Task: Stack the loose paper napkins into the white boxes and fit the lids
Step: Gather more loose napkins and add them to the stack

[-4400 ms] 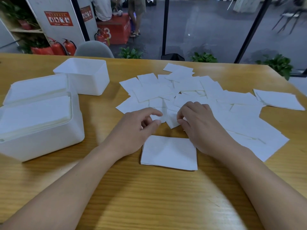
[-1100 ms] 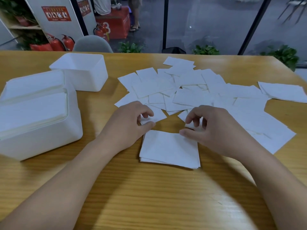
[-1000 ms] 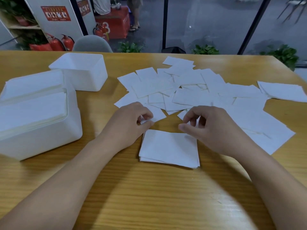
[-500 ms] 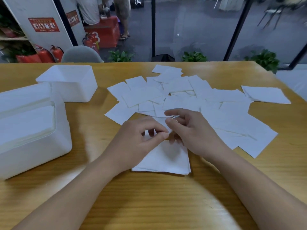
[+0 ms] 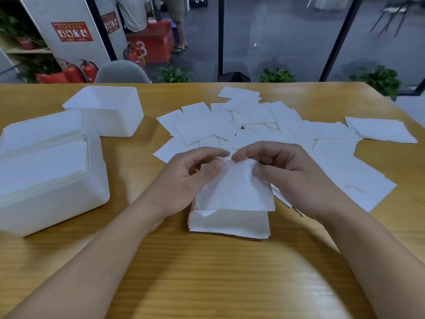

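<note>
Both hands, left (image 5: 184,178) and right (image 5: 287,173), pinching 1 napkin (image 5: 239,187) by its top edge, above the napkin stack (image 5: 230,223) on the tabletop (image 5: 207,272); white boxes (image 5: 46,171) at left.

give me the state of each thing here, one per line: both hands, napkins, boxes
left hand: pinching the lifted napkin's top edge
right hand: pinching the same napkin
lifted napkin: held above the stack, lower edge hanging over it
napkin stack: flat on table, roughly squared
loose napkins: scattered, overlapping
near white box: filled with napkins, lid not fitted
far white box: open; contents not visible
</note>
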`<control>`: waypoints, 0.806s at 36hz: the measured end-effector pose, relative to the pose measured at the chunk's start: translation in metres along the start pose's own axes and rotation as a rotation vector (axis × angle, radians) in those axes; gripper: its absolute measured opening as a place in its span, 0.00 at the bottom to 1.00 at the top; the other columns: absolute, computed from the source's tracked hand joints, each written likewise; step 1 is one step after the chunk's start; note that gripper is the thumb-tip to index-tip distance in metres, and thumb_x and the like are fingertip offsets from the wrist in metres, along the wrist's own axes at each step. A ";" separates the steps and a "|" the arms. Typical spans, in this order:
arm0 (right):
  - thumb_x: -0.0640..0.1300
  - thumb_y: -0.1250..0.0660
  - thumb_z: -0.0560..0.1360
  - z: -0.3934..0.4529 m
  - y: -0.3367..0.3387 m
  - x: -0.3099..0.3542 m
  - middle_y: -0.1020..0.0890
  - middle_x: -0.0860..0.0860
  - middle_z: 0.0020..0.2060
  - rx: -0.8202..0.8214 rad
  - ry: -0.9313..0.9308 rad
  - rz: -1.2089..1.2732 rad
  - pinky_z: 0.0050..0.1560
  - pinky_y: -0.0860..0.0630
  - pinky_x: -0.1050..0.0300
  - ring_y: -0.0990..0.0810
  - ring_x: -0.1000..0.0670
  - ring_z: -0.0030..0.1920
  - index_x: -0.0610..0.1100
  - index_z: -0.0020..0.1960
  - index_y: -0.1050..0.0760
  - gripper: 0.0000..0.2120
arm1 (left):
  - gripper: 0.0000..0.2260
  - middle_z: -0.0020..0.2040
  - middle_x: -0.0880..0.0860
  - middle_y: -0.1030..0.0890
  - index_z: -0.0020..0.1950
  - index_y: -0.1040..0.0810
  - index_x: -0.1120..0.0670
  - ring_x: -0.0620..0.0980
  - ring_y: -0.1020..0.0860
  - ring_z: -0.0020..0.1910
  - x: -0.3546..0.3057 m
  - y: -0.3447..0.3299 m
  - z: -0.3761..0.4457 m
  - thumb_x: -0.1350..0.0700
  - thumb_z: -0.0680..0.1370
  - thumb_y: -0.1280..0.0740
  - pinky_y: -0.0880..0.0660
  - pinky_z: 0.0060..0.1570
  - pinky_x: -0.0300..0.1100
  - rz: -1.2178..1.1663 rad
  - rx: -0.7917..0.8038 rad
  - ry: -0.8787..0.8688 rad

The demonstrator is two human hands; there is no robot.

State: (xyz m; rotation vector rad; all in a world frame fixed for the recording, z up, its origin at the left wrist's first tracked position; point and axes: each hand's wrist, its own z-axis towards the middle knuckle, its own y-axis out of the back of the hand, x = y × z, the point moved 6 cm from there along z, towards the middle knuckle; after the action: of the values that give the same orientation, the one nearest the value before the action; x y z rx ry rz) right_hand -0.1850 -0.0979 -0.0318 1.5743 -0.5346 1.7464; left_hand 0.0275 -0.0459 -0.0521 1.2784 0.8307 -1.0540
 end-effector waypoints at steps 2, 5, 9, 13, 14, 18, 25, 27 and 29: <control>0.27 0.39 0.82 -0.001 0.004 -0.002 0.15 0.48 0.43 -0.024 -0.053 -0.018 0.43 0.24 0.62 0.19 0.50 0.43 0.47 0.66 0.16 0.23 | 0.09 0.60 0.48 0.12 0.64 0.12 0.47 0.49 0.14 0.62 0.003 0.001 0.000 0.48 0.86 0.28 0.21 0.60 0.47 -0.025 0.034 0.005; 0.35 0.35 0.84 -0.002 0.012 -0.008 0.25 0.51 0.32 -0.093 -0.126 -0.126 0.32 0.32 0.64 0.29 0.53 0.30 0.53 0.64 0.15 0.17 | 0.07 0.57 0.50 0.11 0.61 0.11 0.50 0.52 0.13 0.58 0.005 0.006 -0.002 0.54 0.85 0.27 0.18 0.57 0.45 -0.030 0.008 -0.021; 0.40 0.32 0.85 -0.001 0.014 -0.006 0.31 0.47 0.33 -0.141 -0.135 -0.137 0.38 0.38 0.50 0.36 0.42 0.35 0.54 0.63 0.15 0.13 | 0.06 0.45 0.44 0.13 0.59 0.11 0.49 0.44 0.18 0.44 0.000 0.015 -0.002 0.54 0.85 0.26 0.24 0.43 0.34 -0.079 -0.144 -0.111; 0.42 0.31 0.84 -0.002 0.016 -0.006 0.30 0.47 0.33 -0.128 -0.146 -0.100 0.38 0.41 0.44 0.37 0.38 0.36 0.53 0.64 0.15 0.13 | 0.09 0.37 0.63 0.28 0.62 0.11 0.49 0.65 0.32 0.38 -0.006 0.020 -0.002 0.49 0.84 0.26 0.34 0.38 0.54 -0.082 -0.161 -0.134; 0.42 0.31 0.84 -0.003 0.017 -0.007 0.30 0.47 0.32 -0.117 -0.157 -0.113 0.36 0.40 0.48 0.36 0.41 0.33 0.54 0.64 0.15 0.13 | 0.10 0.36 0.66 0.32 0.63 0.12 0.49 0.68 0.35 0.38 -0.007 0.020 -0.002 0.49 0.84 0.26 0.36 0.39 0.59 -0.080 -0.138 -0.122; 0.44 0.30 0.83 -0.006 0.017 -0.014 0.28 0.46 0.30 -0.020 -0.245 -0.173 0.27 0.35 0.59 0.31 0.47 0.26 0.54 0.64 0.16 0.12 | 0.09 0.32 0.63 0.35 0.64 0.13 0.48 0.64 0.39 0.35 -0.003 0.018 -0.004 0.50 0.84 0.26 0.39 0.37 0.56 -0.050 -0.043 -0.073; 0.45 0.25 0.79 -0.007 0.008 -0.020 0.23 0.55 0.30 0.020 -0.208 -0.526 0.35 0.30 0.69 0.27 0.55 0.30 0.60 0.59 0.19 0.14 | 0.08 0.31 0.45 0.27 0.59 0.16 0.36 0.45 0.29 0.30 0.009 0.014 -0.007 0.48 0.82 0.25 0.32 0.35 0.34 0.396 0.037 -0.040; 0.49 0.24 0.78 -0.008 0.006 -0.024 0.21 0.56 0.32 0.020 -0.222 -0.659 0.36 0.29 0.66 0.25 0.57 0.32 0.62 0.60 0.20 0.14 | 0.07 0.32 0.45 0.23 0.57 0.16 0.36 0.44 0.26 0.32 0.014 0.013 -0.008 0.44 0.80 0.24 0.30 0.38 0.39 0.485 0.058 -0.019; 0.53 0.24 0.77 -0.009 0.005 -0.026 0.21 0.59 0.35 0.016 -0.231 -0.761 0.38 0.26 0.59 0.24 0.56 0.33 0.63 0.62 0.21 0.15 | 0.07 0.33 0.45 0.21 0.56 0.16 0.36 0.43 0.24 0.33 0.018 0.017 -0.006 0.41 0.78 0.24 0.29 0.39 0.41 0.492 0.008 -0.018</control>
State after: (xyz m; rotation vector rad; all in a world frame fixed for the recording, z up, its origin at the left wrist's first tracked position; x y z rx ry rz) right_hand -0.1944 -0.1009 -0.0579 1.6977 0.0005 1.0037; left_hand 0.0495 -0.0435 -0.0639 1.3860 0.4606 -0.6726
